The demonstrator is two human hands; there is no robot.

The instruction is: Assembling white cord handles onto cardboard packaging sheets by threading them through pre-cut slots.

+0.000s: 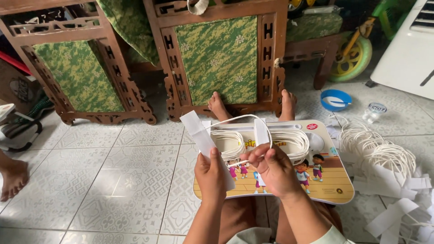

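Head view: the left hand (210, 174) is closed around a white paper strip (202, 138), held upright above the lap tray (332, 187). The right hand (272, 169) pinches a second paper strip (261, 132) and a white cord loop (235, 119) joining both strips. Coiled cords (294, 138) lie on the tray; a cord pile (384, 156) lies on the floor, right.
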